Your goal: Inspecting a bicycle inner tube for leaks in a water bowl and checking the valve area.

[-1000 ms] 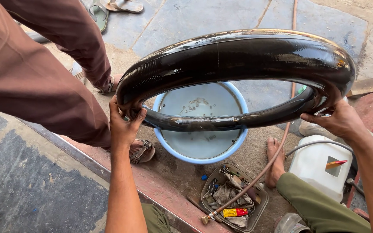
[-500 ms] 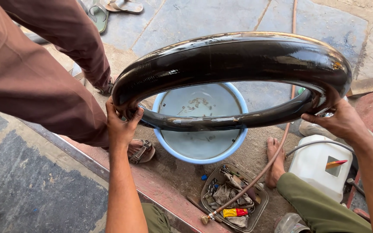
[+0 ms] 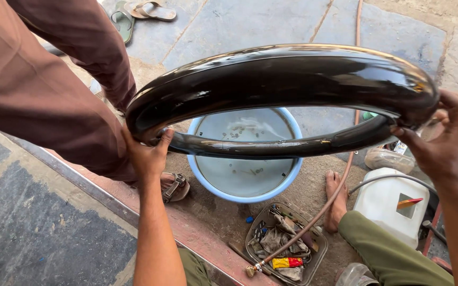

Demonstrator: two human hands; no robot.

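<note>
Grip: left hand (image 3: 147, 156), right hand (image 3: 441, 143) hold opposite ends of inner tube (image 3: 282, 79)

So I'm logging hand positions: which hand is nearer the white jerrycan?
Right. The right hand grips the tube's end just above the white jerrycan; the left hand holds the far end.

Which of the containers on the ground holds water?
The round blue basin below the black inner tube. The white jerrycan has only a cut opening; the tray holds tools.

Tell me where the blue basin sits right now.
Head view, centre: the blue basin sits on the ground under the inner tube, beside the tool tray.
</note>
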